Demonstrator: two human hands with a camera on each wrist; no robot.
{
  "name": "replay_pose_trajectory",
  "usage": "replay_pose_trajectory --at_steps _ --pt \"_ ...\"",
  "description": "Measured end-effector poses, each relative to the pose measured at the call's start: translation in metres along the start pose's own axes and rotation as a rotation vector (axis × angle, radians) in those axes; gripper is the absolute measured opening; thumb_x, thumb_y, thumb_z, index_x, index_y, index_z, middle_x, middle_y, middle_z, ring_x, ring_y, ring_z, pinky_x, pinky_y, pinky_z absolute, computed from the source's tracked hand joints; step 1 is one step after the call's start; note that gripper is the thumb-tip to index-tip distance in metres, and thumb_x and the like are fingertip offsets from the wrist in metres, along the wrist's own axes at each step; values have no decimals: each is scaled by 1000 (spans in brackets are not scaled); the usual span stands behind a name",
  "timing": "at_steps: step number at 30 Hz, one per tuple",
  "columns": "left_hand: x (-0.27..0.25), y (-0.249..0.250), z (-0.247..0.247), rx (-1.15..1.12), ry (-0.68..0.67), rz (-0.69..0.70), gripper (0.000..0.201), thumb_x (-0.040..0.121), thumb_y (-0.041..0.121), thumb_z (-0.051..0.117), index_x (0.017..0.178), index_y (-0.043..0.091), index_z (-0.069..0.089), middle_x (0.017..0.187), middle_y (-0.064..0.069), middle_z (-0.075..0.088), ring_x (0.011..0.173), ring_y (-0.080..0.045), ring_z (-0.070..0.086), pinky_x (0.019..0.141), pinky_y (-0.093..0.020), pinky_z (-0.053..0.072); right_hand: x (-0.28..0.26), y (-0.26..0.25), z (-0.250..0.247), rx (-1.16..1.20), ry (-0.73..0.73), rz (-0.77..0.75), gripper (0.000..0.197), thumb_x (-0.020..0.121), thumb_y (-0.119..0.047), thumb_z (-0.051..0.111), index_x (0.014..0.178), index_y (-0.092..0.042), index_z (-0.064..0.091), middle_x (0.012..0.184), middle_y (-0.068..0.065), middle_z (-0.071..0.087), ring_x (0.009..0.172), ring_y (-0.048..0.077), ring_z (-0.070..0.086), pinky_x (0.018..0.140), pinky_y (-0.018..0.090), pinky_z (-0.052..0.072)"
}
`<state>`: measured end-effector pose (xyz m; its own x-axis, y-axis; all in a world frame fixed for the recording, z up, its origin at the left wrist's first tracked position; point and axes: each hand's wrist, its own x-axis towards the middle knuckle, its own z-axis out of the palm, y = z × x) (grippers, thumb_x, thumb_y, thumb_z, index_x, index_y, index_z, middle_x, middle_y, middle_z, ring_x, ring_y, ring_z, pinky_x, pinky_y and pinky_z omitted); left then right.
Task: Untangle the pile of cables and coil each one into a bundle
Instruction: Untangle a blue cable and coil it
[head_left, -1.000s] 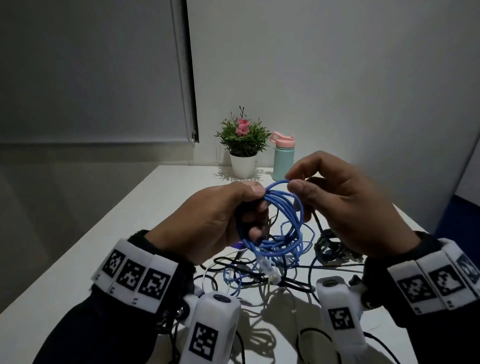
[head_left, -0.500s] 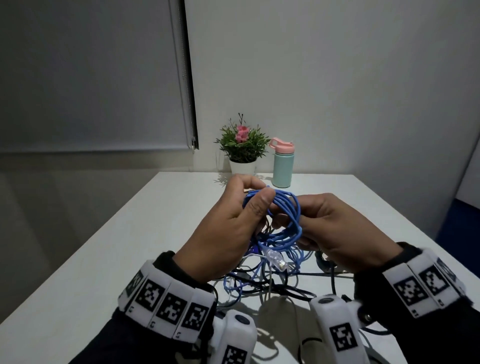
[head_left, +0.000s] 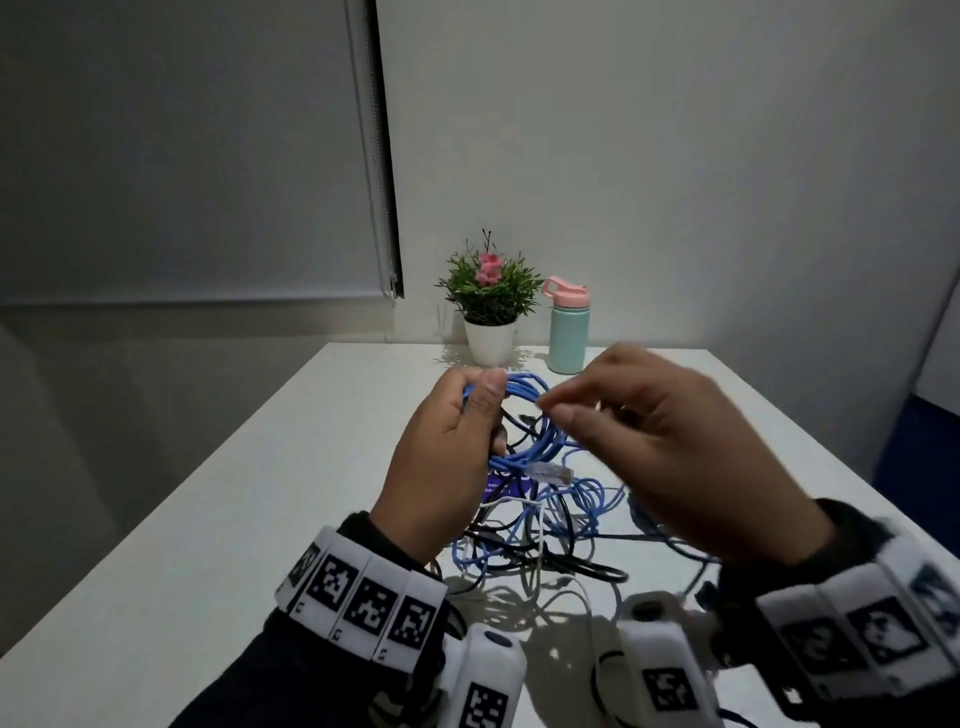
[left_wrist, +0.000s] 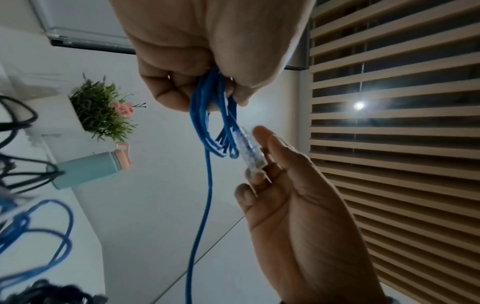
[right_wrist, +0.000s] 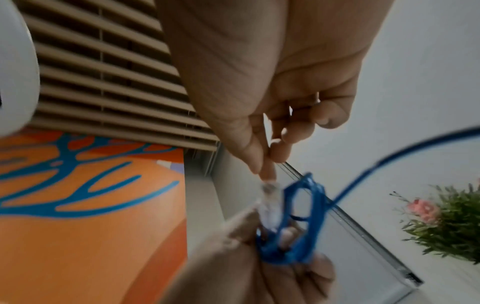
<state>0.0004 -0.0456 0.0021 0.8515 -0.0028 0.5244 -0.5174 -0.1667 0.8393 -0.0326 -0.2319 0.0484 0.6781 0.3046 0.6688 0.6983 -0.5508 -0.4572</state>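
Blue cable (head_left: 524, 415), wound in several loops, held in the air above the middle of the desk (head_left: 260, 519), a little toward the far edge. Left hand (head_left: 447, 467) curled round one side of the loops, thumb pressed on top. Right hand (head_left: 675, 457) blurred, thumb and forefinger close together just beside the loops. Not possible to tell whether these fingers really pinch something; in the left wrist view they lie along the clear plug (head_left: 550, 473) at the end of the cable.

Most probably the step in hand: finishing this coil and securing its end.

- Hold the loops firmly with the left hand so that they do not spring apart.
- Take the plug between thumb and forefinger of the right hand, by its body and not by the thin clip.
- Wrap the short end round the loops, then pass the plug through the middle and pull gently.
- Mind the single blue strand that hangs down to the pile (head_left: 545, 540) near the front edge of the desk: not yet free, so no hard pulling.
- Check the black cable (head_left: 519, 431) close behind the loops, and leave it outside the bundle.
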Motion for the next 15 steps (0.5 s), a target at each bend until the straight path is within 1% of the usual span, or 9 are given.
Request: replay_pose_trajectory --at_steps 2,3,6,8,10,11,12,14,15 --pt "-12 -4 4 -74 -9 -41 35 97 54 43 94 24 60 63 9 53 64 -12 51 66 -36 45 -5 2 12 -135 -77 50 13 91 -32 66 98 -29 76 87 -11 55 76 1 52 67 18 38" --pt "-18 -7 6 -107 -7 -66 36 99 52 43 96 21 60 63 7 52 65 -13 50 69 -37 45 -9 3 18 -191 -99 67 16 92 -34 65 101 -29 76 90 -9 53 80 2 49 71 22 39" --pt "-33 -14 13 -208 -2 -147 33 106 35 42 95 8 56 61 8 49 63 -13 48 69 -34 44 -25 8 37 -366 -152 81 23 92 -39 63 108 -29 75 99 -4 50 96 15 47 82 33 43" --pt "-39 -17 17 -317 -45 -202 26 107 23 41 95 4 54 59 9 48 59 -11 48 64 -30 45 -35 13 48 -402 -216 111 21 91 -37 64 106 -27 75 99 -1 48 97 20 47 84 34 42" --pt "-42 -18 15 -435 -124 -268 24 106 20 41 101 0 52 59 6 45 55 -11 46 60 -26 44 -41 20 51 -219 -211 201 9 89 -31 69 93 -26 74 96 -3 48 96 15 48 83 28 38" --pt "-42 -19 13 -481 -156 -295 23 105 21 42 104 0 51 59 5 43 53 -11 44 58 -24 41 -42 23 50 -40 -196 277 3 87 -29 72 86 -27 73 95 -4 50 94 11 50 82 25 36" --pt "-42 -20 9 -498 -185 -306 23 104 22 44 105 0 51 59 5 40 51 -11 41 56 -24 38 -43 23 48 164 -187 358 7 85 -28 73 79 -28 71 93 -4 54 91 9 52 82 24 36" --pt "-42 -21 3 -417 -230 -281 30 104 26 47 104 -4 52 58 7 39 51 -11 37 55 -24 33 -43 24 45 540 -149 510 13 79 -28 70 67 -23 67 90 1 62 86 13 55 82 32 36" --pt "-41 -21 1 -335 -246 -243 33 103 29 50 104 -4 56 59 8 41 52 -11 36 55 -25 33 -43 25 44 635 -132 543 14 76 -28 65 63 -21 65 87 5 63 85 17 54 82 36 36"
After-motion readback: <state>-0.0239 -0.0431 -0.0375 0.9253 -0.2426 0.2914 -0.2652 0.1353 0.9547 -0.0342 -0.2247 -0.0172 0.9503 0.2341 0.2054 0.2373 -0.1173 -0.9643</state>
